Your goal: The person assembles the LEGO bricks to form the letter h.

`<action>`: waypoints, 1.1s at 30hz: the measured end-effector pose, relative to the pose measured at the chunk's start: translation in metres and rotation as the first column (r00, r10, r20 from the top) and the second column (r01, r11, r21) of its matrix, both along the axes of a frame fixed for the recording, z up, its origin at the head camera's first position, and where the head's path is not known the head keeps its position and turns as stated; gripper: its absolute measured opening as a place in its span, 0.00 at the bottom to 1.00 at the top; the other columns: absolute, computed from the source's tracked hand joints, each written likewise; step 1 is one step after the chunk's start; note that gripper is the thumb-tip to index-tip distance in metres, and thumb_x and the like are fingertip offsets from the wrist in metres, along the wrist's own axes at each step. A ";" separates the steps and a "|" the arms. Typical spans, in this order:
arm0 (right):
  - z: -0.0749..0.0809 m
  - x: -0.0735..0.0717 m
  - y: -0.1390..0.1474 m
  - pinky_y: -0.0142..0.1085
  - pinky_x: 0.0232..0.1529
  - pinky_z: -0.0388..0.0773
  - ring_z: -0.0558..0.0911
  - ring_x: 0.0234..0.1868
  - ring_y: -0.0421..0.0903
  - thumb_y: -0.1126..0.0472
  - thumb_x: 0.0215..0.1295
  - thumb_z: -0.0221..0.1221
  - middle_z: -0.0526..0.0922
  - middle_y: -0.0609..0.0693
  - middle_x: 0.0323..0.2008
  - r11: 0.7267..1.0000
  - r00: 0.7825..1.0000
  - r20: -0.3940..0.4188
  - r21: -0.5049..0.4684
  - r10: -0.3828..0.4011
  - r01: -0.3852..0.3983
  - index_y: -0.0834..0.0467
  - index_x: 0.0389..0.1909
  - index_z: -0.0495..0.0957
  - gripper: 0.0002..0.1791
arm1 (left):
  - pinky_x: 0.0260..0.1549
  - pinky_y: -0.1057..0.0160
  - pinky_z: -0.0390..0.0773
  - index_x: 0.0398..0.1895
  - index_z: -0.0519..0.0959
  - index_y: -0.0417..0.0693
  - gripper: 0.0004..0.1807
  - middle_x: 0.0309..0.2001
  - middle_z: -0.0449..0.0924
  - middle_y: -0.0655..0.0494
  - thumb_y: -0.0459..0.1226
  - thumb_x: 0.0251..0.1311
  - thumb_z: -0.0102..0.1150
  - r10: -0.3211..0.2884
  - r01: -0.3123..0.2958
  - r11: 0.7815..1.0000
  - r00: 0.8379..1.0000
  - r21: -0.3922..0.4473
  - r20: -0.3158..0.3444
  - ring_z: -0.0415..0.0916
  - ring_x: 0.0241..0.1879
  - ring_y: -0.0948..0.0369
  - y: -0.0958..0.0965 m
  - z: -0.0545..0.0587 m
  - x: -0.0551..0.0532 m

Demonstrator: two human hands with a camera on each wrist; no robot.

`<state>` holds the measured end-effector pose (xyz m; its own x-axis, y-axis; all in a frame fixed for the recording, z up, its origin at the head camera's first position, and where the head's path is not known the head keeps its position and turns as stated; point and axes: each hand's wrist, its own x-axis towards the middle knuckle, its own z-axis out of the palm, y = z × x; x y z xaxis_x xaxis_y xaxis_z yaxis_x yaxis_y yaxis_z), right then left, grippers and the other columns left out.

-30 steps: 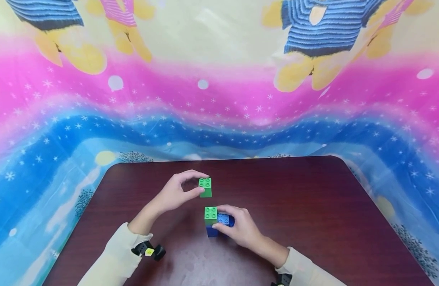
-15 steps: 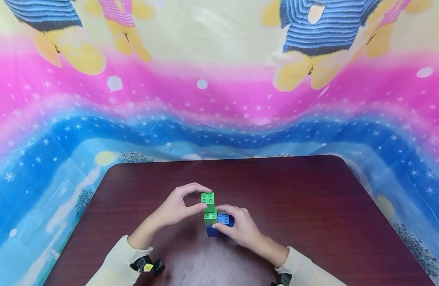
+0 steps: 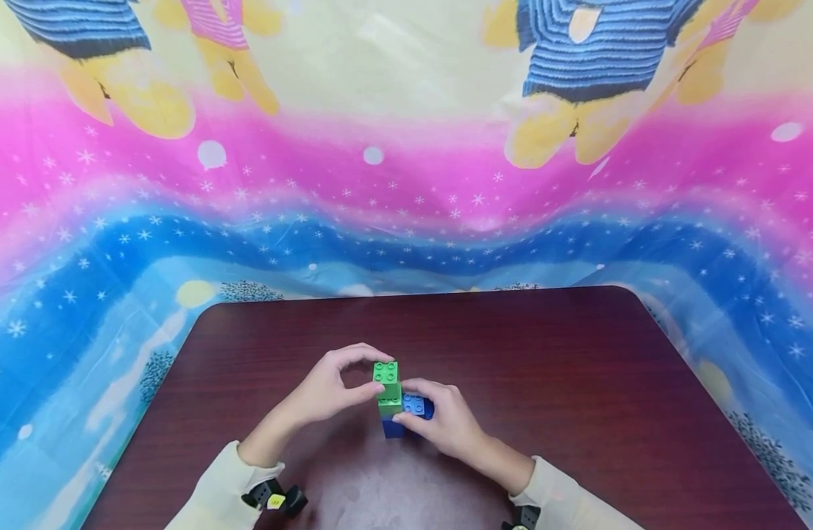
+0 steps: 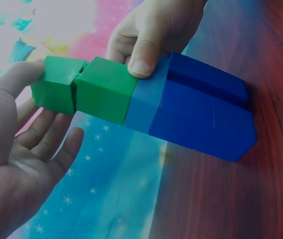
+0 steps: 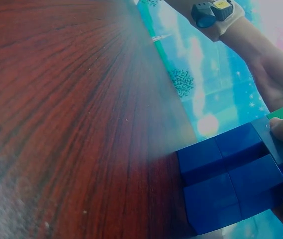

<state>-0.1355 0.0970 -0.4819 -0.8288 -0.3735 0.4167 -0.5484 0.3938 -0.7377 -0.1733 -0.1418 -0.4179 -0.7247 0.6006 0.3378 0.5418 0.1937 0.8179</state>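
Note:
My left hand pinches a green building block between thumb and fingers. That block sits over a second green block, slightly tilted, with studs and a thin gap showing between them in the left wrist view. Below comes a lighter blue block, which bridges two side-by-side columns of dark blue blocks standing on the table. My right hand grips the stack from the right at the lighter blue block, its thumb near the lower green block.
The stack stands near the middle of a dark red-brown wooden table. Behind and at the sides hangs a printed cloth with snowflakes and bears. A black wrist camera sits on the left cuff.
My left hand has brought its green block down toward me, from apart behind the stack to right over the lower green block. The right hand keeps its grip in place.

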 end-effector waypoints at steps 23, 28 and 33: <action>0.001 0.001 0.000 0.33 0.41 0.84 0.86 0.41 0.37 0.57 0.59 0.74 0.88 0.48 0.46 1.000 1.000 0.008 -0.007 0.008 -0.008 0.57 0.55 0.82 0.23 | 0.54 0.51 0.80 0.57 0.82 0.53 0.17 0.51 0.83 0.59 0.34 0.65 0.68 0.009 -0.008 0.999 1.000 0.032 -0.030 0.80 0.52 0.59 0.001 -0.006 0.005; 0.001 0.001 0.000 0.33 0.41 0.84 0.86 0.41 0.37 0.57 0.59 0.74 0.88 0.48 0.46 1.000 1.000 0.016 -0.017 0.013 -0.013 0.57 0.55 0.82 0.23 | 0.53 0.52 0.81 0.56 0.82 0.53 0.16 0.50 0.84 0.59 0.33 0.67 0.66 0.005 -0.006 0.999 1.000 0.052 0.010 0.81 0.51 0.59 0.003 -0.007 0.007; 0.001 0.001 0.000 0.33 0.41 0.84 0.86 0.41 0.38 0.57 0.59 0.74 0.88 0.49 0.46 1.000 1.000 0.003 -0.023 0.015 -0.015 0.57 0.55 0.82 0.23 | 0.50 0.56 0.82 0.55 0.83 0.49 0.15 0.48 0.85 0.55 0.31 0.66 0.65 -0.007 0.006 0.996 1.000 0.085 0.018 0.81 0.48 0.59 0.006 -0.007 0.007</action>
